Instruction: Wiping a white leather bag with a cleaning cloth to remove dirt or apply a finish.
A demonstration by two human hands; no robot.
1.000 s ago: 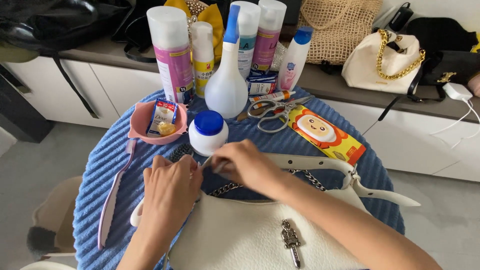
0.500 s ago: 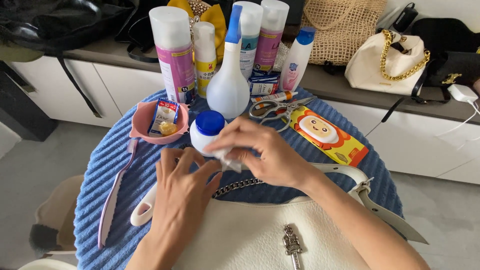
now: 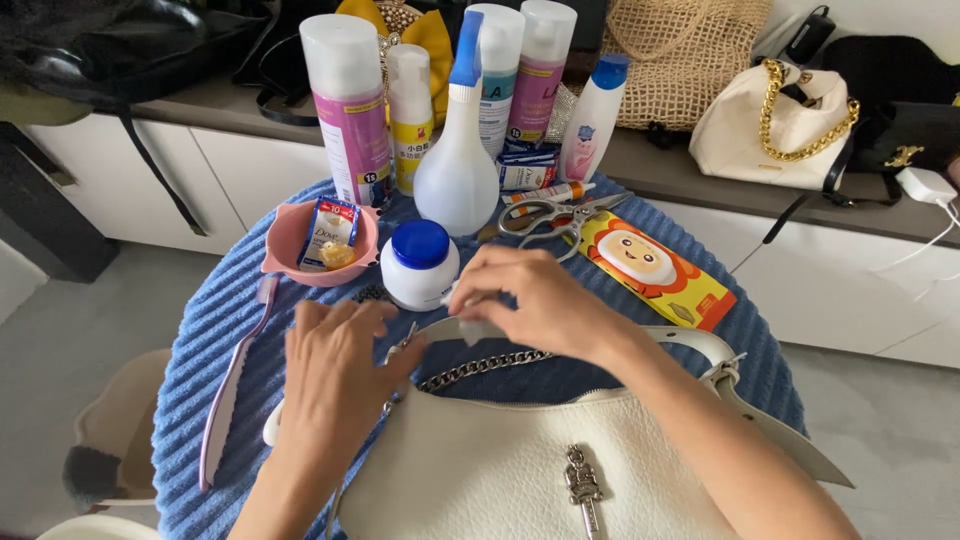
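Note:
A cream leather handbag with a silver charm and a metal chain lies on the blue ribbed cloth at the near edge. My left hand rests over the bag's left end, thumb against the chain's clasp, holding it down. My right hand pinches the bag's white strap near its left end, just in front of a white jar with a blue lid. The strap runs from my right hand round to the bag's right side.
On the round table stand a pink bowl holding a packet, a white spray bottle, several tall cans and bottles, scissors and a yellow packet. A pink brush lies at the left. Bags sit on the counter behind.
My right hand lifted the strap end from the bag towards the blue-lidded jar and now holds it there. My left hand slid slightly left onto the bag's end.

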